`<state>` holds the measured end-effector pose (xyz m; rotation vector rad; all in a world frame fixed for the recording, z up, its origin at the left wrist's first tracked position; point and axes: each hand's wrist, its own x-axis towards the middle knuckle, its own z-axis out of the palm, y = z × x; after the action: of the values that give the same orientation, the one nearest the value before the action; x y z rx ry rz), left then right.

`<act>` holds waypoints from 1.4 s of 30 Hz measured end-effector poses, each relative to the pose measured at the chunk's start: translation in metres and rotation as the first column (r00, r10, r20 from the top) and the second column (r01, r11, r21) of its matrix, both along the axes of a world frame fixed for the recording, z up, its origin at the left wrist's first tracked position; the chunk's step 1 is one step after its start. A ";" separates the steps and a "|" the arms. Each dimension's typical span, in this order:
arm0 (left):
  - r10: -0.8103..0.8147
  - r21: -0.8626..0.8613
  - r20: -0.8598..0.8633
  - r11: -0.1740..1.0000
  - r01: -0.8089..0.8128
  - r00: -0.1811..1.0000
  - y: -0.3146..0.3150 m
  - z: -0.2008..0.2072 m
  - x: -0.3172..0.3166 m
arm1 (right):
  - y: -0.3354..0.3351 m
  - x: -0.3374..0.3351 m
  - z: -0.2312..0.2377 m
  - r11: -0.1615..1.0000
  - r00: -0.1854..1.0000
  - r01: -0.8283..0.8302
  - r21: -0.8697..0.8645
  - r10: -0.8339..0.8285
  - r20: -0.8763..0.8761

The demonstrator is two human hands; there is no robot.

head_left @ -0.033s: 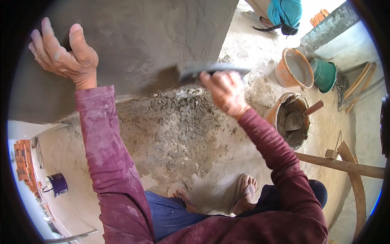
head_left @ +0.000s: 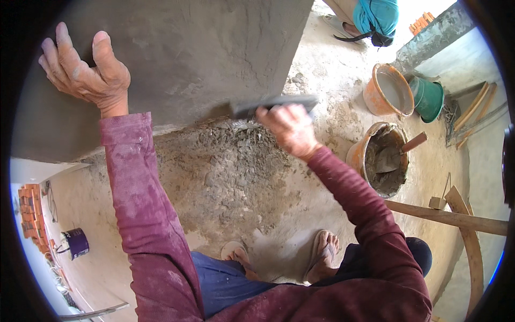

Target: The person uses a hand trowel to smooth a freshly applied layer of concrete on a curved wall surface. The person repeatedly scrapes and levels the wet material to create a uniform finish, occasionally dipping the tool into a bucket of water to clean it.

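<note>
Grey wet plaster covers the wall face (head_left: 188,59) in front of me. My left hand (head_left: 91,72) is open against its left part, fingers spread, holding nothing; whether the palm presses on the surface is hidden. My right hand (head_left: 289,129) is closed round the handle of a dark plastering float (head_left: 276,103), slightly blurred by motion. The float lies at the wall's lower right edge, its far end reaching past the corner. Just beneath it runs a rough edge with crumbled mortar (head_left: 236,145) on the floor.
To the right stand a mortar bucket (head_left: 357,155) with a trowel (head_left: 413,143) in it, an orange bucket (head_left: 370,96) and a green bucket (head_left: 429,99). Wooden boards (head_left: 445,217) lie at lower right. A purple bucket (head_left: 78,242) is at left. Another person (head_left: 375,21) is at the top.
My right hand and the float have moved a little to the left and nearer to me, along the wall's edge. My left hand stays in nearly the same place.
</note>
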<state>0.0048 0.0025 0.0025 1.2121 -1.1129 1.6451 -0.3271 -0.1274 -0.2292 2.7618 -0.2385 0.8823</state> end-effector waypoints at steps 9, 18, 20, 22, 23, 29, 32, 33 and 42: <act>0.131 0.132 0.104 0.981 -0.144 0.986 0.009 0.002 0.027 | -0.018 -0.101 0.137 0.942 0.806 -0.095 0.321 0.262 -0.531; 0.218 0.191 0.190 0.948 -0.254 0.957 0.002 -0.007 -0.003 | -0.345 -0.233 0.154 0.431 0.143 0.899 -0.078 -0.459 -0.877; 0.232 0.212 0.154 0.942 -0.261 0.960 -0.008 -0.017 -0.009 | -0.395 -0.268 0.095 0.418 0.196 0.907 -0.051 -0.527 -0.827; 0.253 0.278 0.145 0.917 -0.285 0.957 -0.011 -0.025 -0.015 | -0.408 -0.292 0.046 0.336 0.196 0.939 -0.072 -0.697 -0.690; 0.263 0.312 0.407 0.860 -0.404 0.875 0.004 0.005 -0.017 | -0.392 -0.265 0.029 0.359 0.370 0.921 0.151 -0.682 -0.631; 0.410 0.554 -0.056 0.771 -0.313 0.910 0.014 -0.009 -0.028 | -0.395 -0.290 0.045 0.308 0.482 0.873 0.378 -0.659 -0.577; 0.438 0.729 -0.410 0.685 -0.002 0.800 0.024 0.001 -0.081 | -0.390 -0.346 0.048 -0.038 0.589 0.575 0.817 -0.674 -0.446; 0.408 0.785 -0.471 0.599 0.160 0.782 0.042 0.010 -0.102 | -0.377 -0.359 0.044 -0.154 0.600 0.395 0.906 -0.704 -0.381; 0.598 0.307 -0.267 -0.691 0.655 0.756 0.165 0.200 -0.252 | -0.150 -0.266 0.154 -0.232 0.214 -0.770 0.595 -0.971 -0.103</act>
<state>-0.2476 0.1674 0.2024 2.2731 -2.0409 -1.6478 -0.5930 -0.2774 -0.0751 -0.2154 1.2054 -1.1879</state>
